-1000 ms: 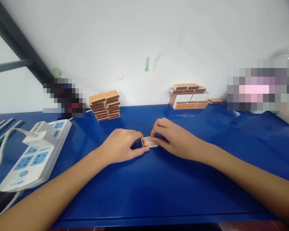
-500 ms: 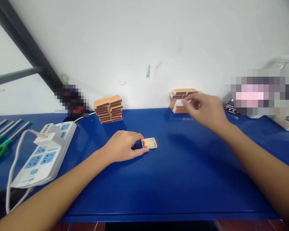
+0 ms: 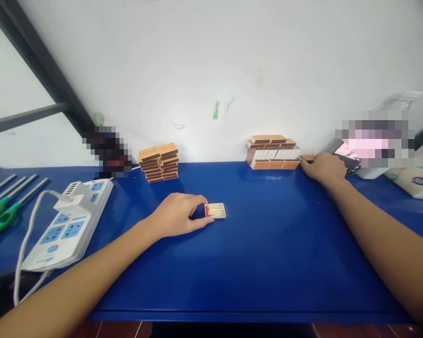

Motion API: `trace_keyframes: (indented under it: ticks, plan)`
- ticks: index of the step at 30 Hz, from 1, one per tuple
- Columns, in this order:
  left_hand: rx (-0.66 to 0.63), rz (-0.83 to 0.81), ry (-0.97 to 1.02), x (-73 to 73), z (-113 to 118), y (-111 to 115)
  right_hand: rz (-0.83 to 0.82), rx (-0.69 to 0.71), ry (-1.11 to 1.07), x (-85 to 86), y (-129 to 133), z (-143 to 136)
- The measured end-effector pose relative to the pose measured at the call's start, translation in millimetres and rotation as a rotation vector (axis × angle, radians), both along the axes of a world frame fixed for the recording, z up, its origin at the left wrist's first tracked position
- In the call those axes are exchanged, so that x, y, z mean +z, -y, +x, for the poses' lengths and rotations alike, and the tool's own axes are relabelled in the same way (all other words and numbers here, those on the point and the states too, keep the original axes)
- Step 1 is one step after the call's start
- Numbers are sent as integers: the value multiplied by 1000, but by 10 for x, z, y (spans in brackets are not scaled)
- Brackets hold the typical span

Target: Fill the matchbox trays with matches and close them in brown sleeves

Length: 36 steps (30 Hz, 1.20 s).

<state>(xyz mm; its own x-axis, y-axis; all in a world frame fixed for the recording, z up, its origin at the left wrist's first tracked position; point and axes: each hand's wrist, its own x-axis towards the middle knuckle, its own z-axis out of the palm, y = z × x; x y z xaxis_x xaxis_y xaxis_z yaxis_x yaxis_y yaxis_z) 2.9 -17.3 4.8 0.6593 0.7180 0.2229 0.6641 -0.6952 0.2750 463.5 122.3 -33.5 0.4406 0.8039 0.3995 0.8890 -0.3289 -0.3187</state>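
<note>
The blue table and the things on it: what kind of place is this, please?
Probably a small hand-packing workbench: stacked matchboxes by the wall, an open tray of matches at the left hand, a power strip.

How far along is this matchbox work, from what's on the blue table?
Done, it seems: a stack of closed orange matchboxes by the wall. In hand: the left hand steadies an open white tray of red-tipped matches, not yet in a sleeve; the right hand touches a loose orange sleeve beside the pile of sleeves and trays. Left, probably: that pile.
</note>
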Motion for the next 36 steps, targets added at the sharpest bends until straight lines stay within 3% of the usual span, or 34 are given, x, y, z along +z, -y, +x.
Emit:
trace_keyframes:
  ticks: [3, 6, 11, 17, 22, 26, 31, 33, 36]
  plan:
    - [-8, -1, -6, 5, 16, 18, -96, -152, -21, 35, -2, 8]
    - [-12, -10, -5, 10, 28, 28, -150, -183, -20, 72, 16, -4]
    - [-10, -4, -4, 22, 22, 14, -144, -167, 23, 112, 58, -67]
    - [-17, 0, -7, 25, 18, 21, 67, -32, 312, 88, 89, -104]
    - [-17, 4, 5, 22, 19, 25, 6, -60, 285, 53, 42, 4]
    - [-8, -6, -1, 28, 22, 28, 182, -54, 262, 155, 88, 36]
    - [19, 6, 12, 12, 21, 25, 515, -39, 249, 447, 318, -150]
    - [78, 33, 40, 0, 23, 23, 640, 37, 169, 544, 417, -351]
    - [179, 102, 124, -11, 26, 17, 693, 315, -54, 582, 575, -847]
